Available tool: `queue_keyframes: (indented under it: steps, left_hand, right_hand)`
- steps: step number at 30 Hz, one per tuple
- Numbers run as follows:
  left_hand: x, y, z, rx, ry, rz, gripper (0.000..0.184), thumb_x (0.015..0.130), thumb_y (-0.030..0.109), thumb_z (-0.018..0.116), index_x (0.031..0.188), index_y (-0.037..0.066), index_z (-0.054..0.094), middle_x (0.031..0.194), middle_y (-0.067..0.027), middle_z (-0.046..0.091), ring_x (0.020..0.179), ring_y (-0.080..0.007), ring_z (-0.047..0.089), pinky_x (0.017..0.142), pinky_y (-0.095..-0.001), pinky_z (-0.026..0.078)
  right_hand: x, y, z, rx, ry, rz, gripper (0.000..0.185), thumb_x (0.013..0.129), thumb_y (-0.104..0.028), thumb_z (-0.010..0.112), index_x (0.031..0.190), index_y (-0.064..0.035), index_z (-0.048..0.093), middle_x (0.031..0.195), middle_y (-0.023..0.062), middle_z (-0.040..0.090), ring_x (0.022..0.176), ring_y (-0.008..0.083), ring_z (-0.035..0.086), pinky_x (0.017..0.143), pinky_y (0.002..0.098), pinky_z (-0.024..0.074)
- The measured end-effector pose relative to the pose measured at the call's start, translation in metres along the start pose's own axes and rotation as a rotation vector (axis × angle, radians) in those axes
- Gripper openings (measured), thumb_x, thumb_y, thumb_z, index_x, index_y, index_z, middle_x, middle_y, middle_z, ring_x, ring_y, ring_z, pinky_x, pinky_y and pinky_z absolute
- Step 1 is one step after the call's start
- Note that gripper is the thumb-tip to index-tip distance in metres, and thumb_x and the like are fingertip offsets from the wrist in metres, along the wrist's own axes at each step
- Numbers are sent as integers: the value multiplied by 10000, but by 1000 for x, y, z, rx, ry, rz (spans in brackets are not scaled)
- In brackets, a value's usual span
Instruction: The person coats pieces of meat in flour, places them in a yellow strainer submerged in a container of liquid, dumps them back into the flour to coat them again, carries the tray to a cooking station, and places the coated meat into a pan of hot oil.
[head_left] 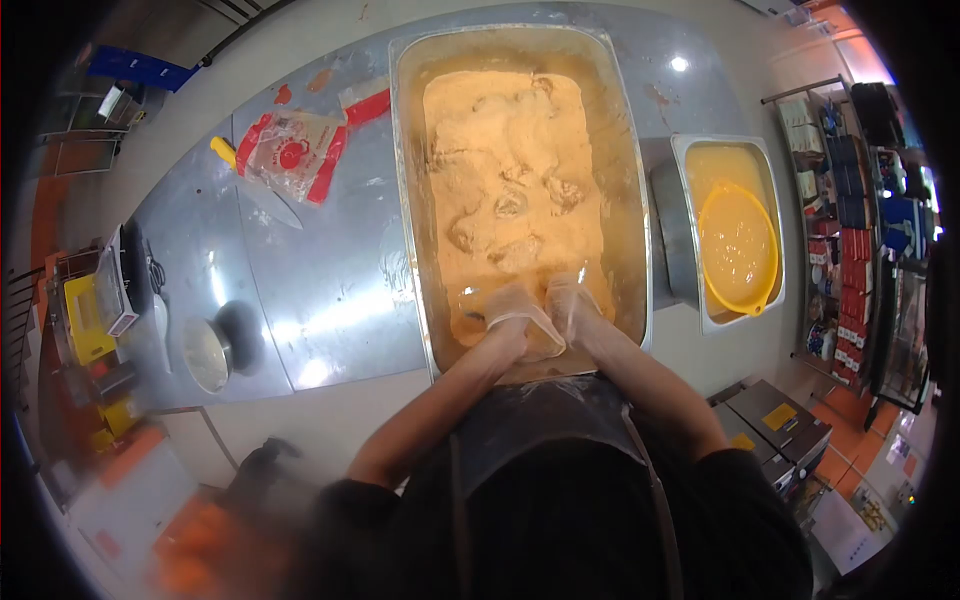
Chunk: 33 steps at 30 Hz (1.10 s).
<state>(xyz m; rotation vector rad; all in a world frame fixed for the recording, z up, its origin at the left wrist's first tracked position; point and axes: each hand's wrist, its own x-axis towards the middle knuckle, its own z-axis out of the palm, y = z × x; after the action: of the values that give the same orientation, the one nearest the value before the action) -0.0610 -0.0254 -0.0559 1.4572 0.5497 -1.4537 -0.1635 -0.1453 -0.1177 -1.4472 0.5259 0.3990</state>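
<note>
A deep metal pan [402, 200] holds a bed of orange-tan flour-like powder [500, 130]. Several lumpy coated pieces [510, 204] lie half sunk in its middle; their kind is hard to make out. Both my hands wear loose clear plastic gloves and are down at the pan's near end. My left hand [513, 318] is at the powder, its fingers hidden by the glove and the powder. Close beside it on the right, my right hand [572, 308] points into the powder too, fingertips not distinct. Whether either hand grips a piece cannot be seen.
Right of the pan, a smaller metal container [690, 220] holds yellowish liquid and a yellow strainer [770, 250]. On the metal table [330, 250] lie a red-and-clear plastic bag [292, 150] and a yellow-handled knife [223, 151]. A bowl [207, 357] stands at the left. Stocked shelves [850, 220] are at right.
</note>
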Motion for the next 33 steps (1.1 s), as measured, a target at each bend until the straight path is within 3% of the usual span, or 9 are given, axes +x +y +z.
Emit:
queue_keyframes:
  steps: [3, 12, 15, 19, 22, 25, 27, 30, 33]
  left_hand:
    - [-33, 51, -17, -107, 37, 376, 207, 929, 326, 590, 952, 121, 605, 702, 20, 494, 587, -104, 466, 525, -273, 385]
    - [-52, 125, -16, 305, 181, 1008, 449, 960, 448, 519, 922, 19, 649, 659, -15, 569, 550, -138, 477, 536, -322, 400]
    - [-86, 139, 16, 679, 120, 604, 577, 974, 525, 416, 870, 6, 646, 687, -107, 608, 549, -230, 509, 565, -381, 422]
    - [-60, 131, 28, 994, 116, 840, 692, 967, 581, 306, 1150, -9, 616, 1067, -225, 629, 874, -383, 582, 842, -422, 460]
    - [-38, 173, 22, 1093, 391, 1112, 674, 978, 537, 275, 1141, -18, 621, 1206, -268, 571, 1120, -412, 530, 1000, -439, 390]
    - [58, 250, 4, 1253, 712, 1126, 545, 1002, 383, 268, 1029, 3, 657, 1113, -273, 612, 1161, -378, 519, 1039, -456, 367]
    - [91, 296, -3, 1286, 279, 731, 569, 990, 411, 270, 1054, -15, 641, 1147, -262, 609, 1136, -368, 552, 1011, -445, 398]
    - [145, 300, -4, 1368, 487, 918, 626, 987, 439, 245, 1094, -61, 607, 1165, -238, 613, 1115, -405, 561, 972, -459, 413]
    - [143, 282, -4, 976, 221, 767, 619, 989, 424, 238, 1054, -61, 617, 1132, -254, 616, 1086, -411, 575, 937, -482, 431]
  right_hand:
    - [-4, -56, -24, 1041, 178, -52, 137, 907, -220, 528, 885, -96, 582, 719, 22, 588, 697, 170, 597, 598, 313, 486]
    - [-4, -210, -65, -327, 657, -383, 256, 936, -259, 517, 1002, -19, 574, 887, 119, 639, 775, 241, 642, 664, 360, 493]
    - [10, -198, -52, -328, 737, -469, 300, 946, -272, 513, 1041, 7, 572, 943, 151, 656, 802, 264, 657, 686, 375, 496]
    - [31, -189, -62, -666, 911, -662, 254, 901, -231, 523, 972, 5, 581, 890, 136, 663, 783, 281, 653, 693, 391, 488]
    - [73, -182, -108, -1451, 908, -85, 214, 863, -119, 479, 1040, -61, 582, 960, 113, 645, 942, 247, 623, 794, 374, 479]
    - [163, -121, -185, -1585, 889, -206, 191, 852, -169, 480, 968, -67, 593, 867, 104, 645, 797, 270, 639, 707, 390, 492]
    - [190, -140, -189, -1726, 885, -140, 181, 833, -186, 518, 922, -49, 598, 881, 123, 670, 779, 290, 652, 701, 381, 497]
    - [232, -148, -208, -1356, 867, -303, 238, 933, -232, 447, 954, -58, 610, 752, 58, 619, 593, 228, 592, 607, 367, 474]
    - [213, -157, -164, -191, 512, -229, 311, 952, -323, 467, 928, -48, 612, 786, 28, 587, 648, 164, 540, 633, 345, 459]
